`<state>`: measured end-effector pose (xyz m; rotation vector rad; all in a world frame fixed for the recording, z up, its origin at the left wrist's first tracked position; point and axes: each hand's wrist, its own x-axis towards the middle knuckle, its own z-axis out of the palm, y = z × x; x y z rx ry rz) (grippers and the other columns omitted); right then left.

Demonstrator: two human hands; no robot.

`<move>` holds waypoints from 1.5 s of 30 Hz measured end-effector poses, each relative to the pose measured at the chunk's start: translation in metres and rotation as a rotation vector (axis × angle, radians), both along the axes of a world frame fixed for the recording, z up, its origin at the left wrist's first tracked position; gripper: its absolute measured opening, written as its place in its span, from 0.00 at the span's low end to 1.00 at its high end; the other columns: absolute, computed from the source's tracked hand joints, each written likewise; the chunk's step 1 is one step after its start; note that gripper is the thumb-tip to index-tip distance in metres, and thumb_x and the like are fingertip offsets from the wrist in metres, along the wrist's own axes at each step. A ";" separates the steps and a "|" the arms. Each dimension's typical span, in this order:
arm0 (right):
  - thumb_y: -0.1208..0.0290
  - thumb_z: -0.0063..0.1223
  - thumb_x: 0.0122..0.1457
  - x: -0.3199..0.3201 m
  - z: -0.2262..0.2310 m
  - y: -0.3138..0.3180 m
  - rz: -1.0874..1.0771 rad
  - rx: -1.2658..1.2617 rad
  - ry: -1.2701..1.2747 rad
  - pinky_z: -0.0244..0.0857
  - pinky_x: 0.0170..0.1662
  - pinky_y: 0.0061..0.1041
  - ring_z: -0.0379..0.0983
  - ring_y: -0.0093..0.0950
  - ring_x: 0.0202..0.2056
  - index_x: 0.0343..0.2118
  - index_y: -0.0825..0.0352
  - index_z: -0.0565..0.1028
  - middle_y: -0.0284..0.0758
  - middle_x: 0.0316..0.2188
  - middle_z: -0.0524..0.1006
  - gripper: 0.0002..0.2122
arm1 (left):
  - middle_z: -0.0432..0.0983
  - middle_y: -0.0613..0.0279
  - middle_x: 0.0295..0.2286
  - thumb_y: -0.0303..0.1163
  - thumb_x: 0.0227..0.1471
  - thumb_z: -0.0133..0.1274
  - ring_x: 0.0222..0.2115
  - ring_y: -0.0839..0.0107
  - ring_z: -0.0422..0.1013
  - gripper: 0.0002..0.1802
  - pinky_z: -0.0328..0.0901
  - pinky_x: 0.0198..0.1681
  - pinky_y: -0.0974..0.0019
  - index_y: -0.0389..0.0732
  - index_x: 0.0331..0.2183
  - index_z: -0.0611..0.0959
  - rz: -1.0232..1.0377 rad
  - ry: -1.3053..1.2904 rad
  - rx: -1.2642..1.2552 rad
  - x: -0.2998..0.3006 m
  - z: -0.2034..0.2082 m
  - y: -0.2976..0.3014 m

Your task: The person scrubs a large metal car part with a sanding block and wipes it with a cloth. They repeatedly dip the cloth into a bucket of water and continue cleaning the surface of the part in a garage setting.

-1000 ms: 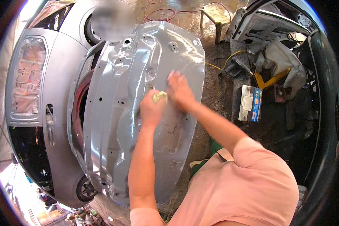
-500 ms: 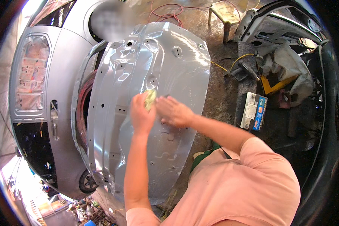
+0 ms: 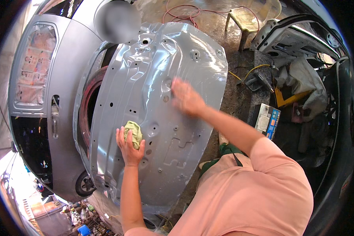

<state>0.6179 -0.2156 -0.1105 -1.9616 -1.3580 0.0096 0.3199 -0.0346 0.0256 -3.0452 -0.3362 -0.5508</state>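
Note:
A large grey car body panel (image 3: 188,126), shaped like a hood, lies before me with pressed ridges and bolt holes facing up. My left hand (image 3: 130,152) rests on its left part, fingers spread around a crumpled yellow-green cloth (image 3: 133,134) held against the metal by fingers and thumb. Farther up and to the right, my right hand (image 3: 188,99) is over the panel, blurred by motion. Its fingers are smeared, and whether anything is under them cannot be made out.
A grey car (image 3: 72,63) with a papered window stands at the left. On the right are a car battery (image 3: 267,122), a power tool (image 3: 259,83), and a dark car body. A plastic stool (image 3: 246,21) and a red hose (image 3: 185,17) are at the back.
My left hand has moved down and left with the cloth, away from my right hand. My right hand has shifted up the panel and slightly right. The view has moved a little.

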 end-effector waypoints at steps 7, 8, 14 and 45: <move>0.52 0.36 0.71 0.027 0.011 0.085 -0.464 0.181 0.215 0.34 0.74 0.44 0.37 0.49 0.73 0.68 0.81 0.49 0.57 0.72 0.44 0.36 | 0.55 0.43 0.64 0.40 0.53 0.60 0.66 0.38 0.48 0.37 0.47 0.67 0.36 0.43 0.61 0.65 0.053 -0.025 0.002 0.008 -0.010 -0.001; 0.51 0.37 0.71 -0.008 0.010 0.079 -0.373 0.153 0.234 0.33 0.74 0.45 0.36 0.48 0.74 0.68 0.81 0.49 0.57 0.72 0.44 0.36 | 0.56 0.43 0.64 0.40 0.53 0.60 0.66 0.38 0.49 0.37 0.47 0.67 0.36 0.43 0.61 0.65 0.068 -0.019 -0.001 0.002 -0.008 -0.001; 0.52 0.34 0.72 0.097 0.009 0.086 -0.495 0.139 0.235 0.34 0.74 0.42 0.38 0.44 0.74 0.69 0.76 0.51 0.53 0.72 0.45 0.34 | 0.57 0.42 0.63 0.40 0.52 0.61 0.65 0.38 0.51 0.37 0.47 0.67 0.36 0.44 0.60 0.66 0.040 -0.041 -0.012 0.012 -0.008 -0.001; 0.69 0.50 0.64 0.102 -0.051 -0.030 -0.319 0.039 -0.089 0.51 0.69 0.45 0.58 0.42 0.66 0.59 0.76 0.69 0.47 0.65 0.65 0.23 | 0.58 0.43 0.63 0.40 0.53 0.59 0.64 0.39 0.53 0.35 0.50 0.66 0.36 0.42 0.59 0.66 0.051 -0.006 -0.002 0.004 -0.011 -0.001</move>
